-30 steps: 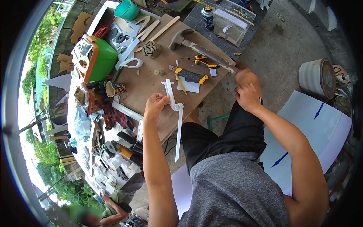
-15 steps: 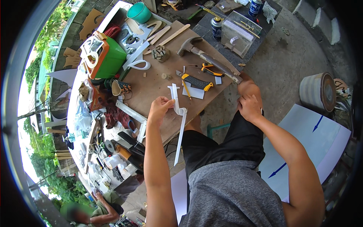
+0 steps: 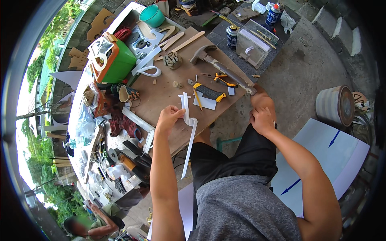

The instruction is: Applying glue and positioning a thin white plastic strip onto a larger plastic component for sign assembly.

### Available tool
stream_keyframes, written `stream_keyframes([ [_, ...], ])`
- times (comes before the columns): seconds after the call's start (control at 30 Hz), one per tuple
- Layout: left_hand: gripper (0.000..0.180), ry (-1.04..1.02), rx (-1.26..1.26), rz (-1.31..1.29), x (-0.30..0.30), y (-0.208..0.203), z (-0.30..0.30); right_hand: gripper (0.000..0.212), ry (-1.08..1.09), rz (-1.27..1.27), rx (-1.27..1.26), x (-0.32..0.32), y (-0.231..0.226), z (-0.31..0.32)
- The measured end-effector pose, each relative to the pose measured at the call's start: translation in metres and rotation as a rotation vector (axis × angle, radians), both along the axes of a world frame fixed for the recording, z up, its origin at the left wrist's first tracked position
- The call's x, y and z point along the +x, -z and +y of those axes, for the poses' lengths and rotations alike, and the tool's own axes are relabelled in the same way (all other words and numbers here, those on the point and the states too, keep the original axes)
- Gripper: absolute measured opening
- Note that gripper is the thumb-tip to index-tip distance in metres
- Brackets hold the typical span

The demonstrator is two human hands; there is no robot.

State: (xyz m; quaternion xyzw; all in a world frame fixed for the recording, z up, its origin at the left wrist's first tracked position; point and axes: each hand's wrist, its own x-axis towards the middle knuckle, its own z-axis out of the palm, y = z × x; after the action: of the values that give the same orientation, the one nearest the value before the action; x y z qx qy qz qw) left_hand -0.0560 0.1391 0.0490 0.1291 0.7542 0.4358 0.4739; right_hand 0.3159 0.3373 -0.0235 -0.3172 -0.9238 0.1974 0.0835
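Observation:
My left hand (image 3: 169, 119) pinches a thin white strip (image 3: 190, 144) between thumb and fingers, over the near edge of the brown tabletop (image 3: 157, 96). The strip has a curled bend in its middle, a forked upper end and a long tail hanging down. My right hand (image 3: 263, 120) rests on my right leg by the knee, holding nothing, its fingers bent and slightly apart. Beyond the strip lie a black and yellow utility knife (image 3: 209, 92), a yellow pencil (image 3: 198, 100) and a white sheet piece (image 3: 208, 103). Small yellow-handled pliers (image 3: 226, 82) and a hammer (image 3: 225, 68) are farther right.
A green and orange box (image 3: 120, 60), a teal bowl (image 3: 152, 16) and white cutouts crowd the table's far left. Spray cans (image 3: 232, 37) and a clear case (image 3: 253, 50) stand behind. A striped drum (image 3: 333, 105) is at right; another person (image 3: 102, 225) sits lower left.
My view has shifted slightly. My left hand still pinches the strip, which has turned only a little. My right hand stays on my leg.

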Motion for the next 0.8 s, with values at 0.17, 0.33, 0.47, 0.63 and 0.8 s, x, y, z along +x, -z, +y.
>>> stream_keyframes([
  [0.17,0.026,-0.001,-0.035,0.023,0.0015,-0.002,0.0027,0.009,0.004,0.004,0.005,0.0004,0.0,0.0006],
  [0.33,0.028,-0.011,-0.038,0.007,0.0011,-0.0052,0.0026,0.009,0.012,-0.012,-0.011,0.0021,0.0017,0.001],
  [0.47,0.027,0.001,-0.044,0.008,0.0017,-0.0098,0.0044,0.009,0.014,-0.001,-0.005,0.0008,0.0,0.003],
  [0.63,0.026,0.008,-0.042,0.019,0.001,-0.0066,0.0035,0.01,0.017,-0.006,-0.016,0.0001,-0.0002,0.002],
  [0.8,0.027,-0.01,-0.05,0.031,0.0036,-0.0099,0.0056,0.011,0.015,-0.011,-0.009,0.0007,-0.0024,0.0016],
])
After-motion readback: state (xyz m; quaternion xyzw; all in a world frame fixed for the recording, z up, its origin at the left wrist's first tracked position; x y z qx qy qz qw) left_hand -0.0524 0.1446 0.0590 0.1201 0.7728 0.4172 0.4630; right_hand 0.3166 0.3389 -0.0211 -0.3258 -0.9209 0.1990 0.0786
